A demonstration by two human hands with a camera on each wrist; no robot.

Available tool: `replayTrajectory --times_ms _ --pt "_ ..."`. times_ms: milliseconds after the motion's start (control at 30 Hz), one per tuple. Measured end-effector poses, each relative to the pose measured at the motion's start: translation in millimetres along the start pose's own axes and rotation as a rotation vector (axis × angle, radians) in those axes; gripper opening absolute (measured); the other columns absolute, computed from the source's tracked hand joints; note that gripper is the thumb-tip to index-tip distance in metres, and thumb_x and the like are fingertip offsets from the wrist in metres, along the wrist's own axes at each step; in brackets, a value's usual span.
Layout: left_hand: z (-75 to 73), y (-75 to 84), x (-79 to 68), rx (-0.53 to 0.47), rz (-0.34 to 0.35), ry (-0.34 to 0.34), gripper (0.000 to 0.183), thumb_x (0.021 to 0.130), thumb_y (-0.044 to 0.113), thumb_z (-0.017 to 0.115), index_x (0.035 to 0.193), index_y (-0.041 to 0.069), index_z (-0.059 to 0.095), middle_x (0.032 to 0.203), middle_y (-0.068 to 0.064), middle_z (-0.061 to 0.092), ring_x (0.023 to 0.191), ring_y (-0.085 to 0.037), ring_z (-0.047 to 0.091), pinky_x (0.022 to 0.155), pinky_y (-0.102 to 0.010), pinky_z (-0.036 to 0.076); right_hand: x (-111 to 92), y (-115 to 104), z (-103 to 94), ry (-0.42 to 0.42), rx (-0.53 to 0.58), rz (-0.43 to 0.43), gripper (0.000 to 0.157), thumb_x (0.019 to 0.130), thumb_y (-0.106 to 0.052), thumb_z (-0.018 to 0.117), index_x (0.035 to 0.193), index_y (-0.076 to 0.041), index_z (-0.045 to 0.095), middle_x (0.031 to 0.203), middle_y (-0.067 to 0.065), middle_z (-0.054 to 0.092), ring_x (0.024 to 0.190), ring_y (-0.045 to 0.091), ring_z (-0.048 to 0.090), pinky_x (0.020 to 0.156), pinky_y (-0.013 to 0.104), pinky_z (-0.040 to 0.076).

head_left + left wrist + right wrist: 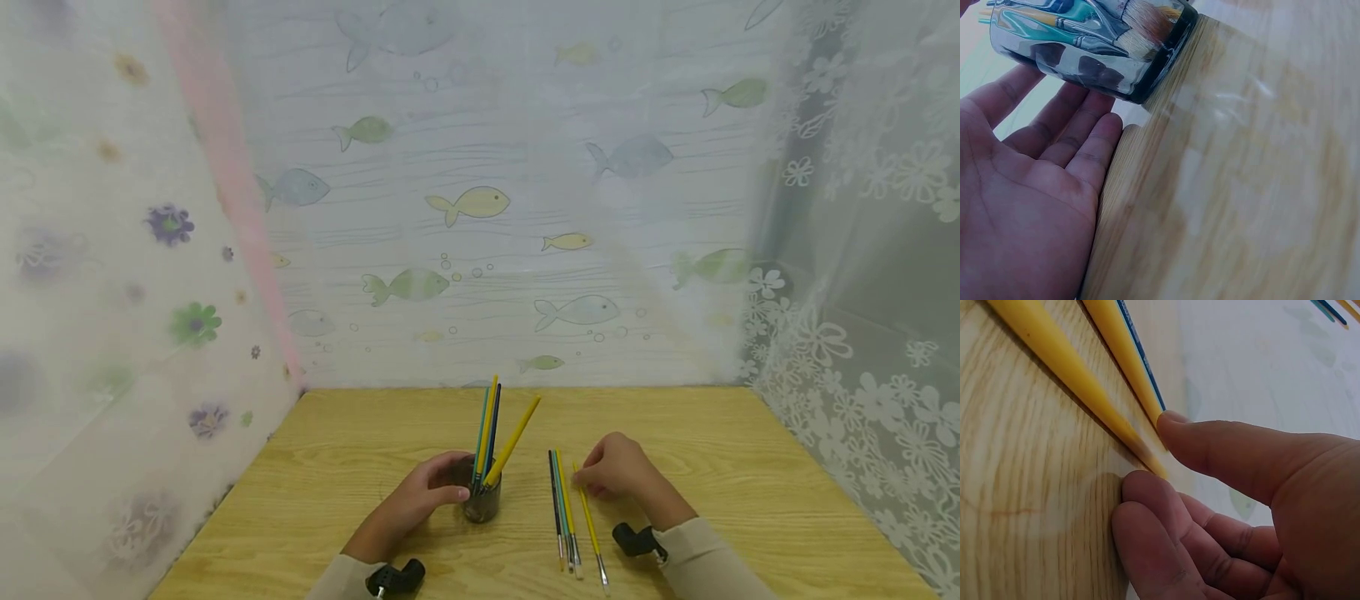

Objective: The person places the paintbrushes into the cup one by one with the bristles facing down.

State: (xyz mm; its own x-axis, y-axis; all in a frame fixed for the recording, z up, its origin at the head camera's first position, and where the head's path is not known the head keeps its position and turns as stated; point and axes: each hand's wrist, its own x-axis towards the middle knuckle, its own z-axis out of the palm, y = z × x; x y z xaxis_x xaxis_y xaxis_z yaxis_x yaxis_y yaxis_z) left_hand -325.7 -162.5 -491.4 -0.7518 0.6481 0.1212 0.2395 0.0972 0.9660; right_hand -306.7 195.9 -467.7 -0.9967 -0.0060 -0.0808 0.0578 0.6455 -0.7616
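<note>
A clear glass [482,507] stands on the table with several paintbrushes [489,442] in it, bristles down and yellow, teal and dark blue handles up. My left hand [427,493] holds it from the left, thumb in front and fingers curving behind. In the left wrist view the bristles [1147,31] show through the glass wall. To the right, a yellow paintbrush [589,521] lies on the table, its bristles toward me. My right hand [617,468] is at its handle end. In the right wrist view, thumb and fingertips stand apart on either side of the yellow handle's tip [1147,456].
Left of that single brush lies a row of several paintbrushes [564,508], dark, teal and yellow. The wooden table [360,433] ends at a fish-patterned curtain [480,317] behind. Flowered sheets [195,325] hang at both sides.
</note>
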Motion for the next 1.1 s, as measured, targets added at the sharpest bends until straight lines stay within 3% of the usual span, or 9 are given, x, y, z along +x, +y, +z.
replayTrajectory --times_ms 400,1100 --pt "-0.1 1.3 -0.1 0.027 -0.011 0.011 0.050 0.104 0.016 0.062 0.151 0.010 0.049 0.148 -0.017 0.055 0.129 -0.023 0.061 0.103 -0.030 0.052 -3.8 -4.3 9.2 0.007 -0.018 -0.062 0.014 0.077 -0.012 0.091 0.075 -0.007 0.078 0.065 0.004 0.070 0.055 0.016 0.066 0.054 0.031 0.058" --pt "-1.9 -0.2 0.5 0.011 -0.010 -0.007 0.050 0.105 0.017 0.061 0.152 0.009 0.048 0.149 -0.018 0.054 0.130 -0.023 0.060 0.104 -0.031 0.053 -2.3 -2.9 13.4 -0.005 0.040 -0.033 0.013 0.075 -0.005 0.088 0.082 -0.003 0.076 0.071 0.006 0.071 0.063 0.018 0.069 0.057 0.032 0.060"
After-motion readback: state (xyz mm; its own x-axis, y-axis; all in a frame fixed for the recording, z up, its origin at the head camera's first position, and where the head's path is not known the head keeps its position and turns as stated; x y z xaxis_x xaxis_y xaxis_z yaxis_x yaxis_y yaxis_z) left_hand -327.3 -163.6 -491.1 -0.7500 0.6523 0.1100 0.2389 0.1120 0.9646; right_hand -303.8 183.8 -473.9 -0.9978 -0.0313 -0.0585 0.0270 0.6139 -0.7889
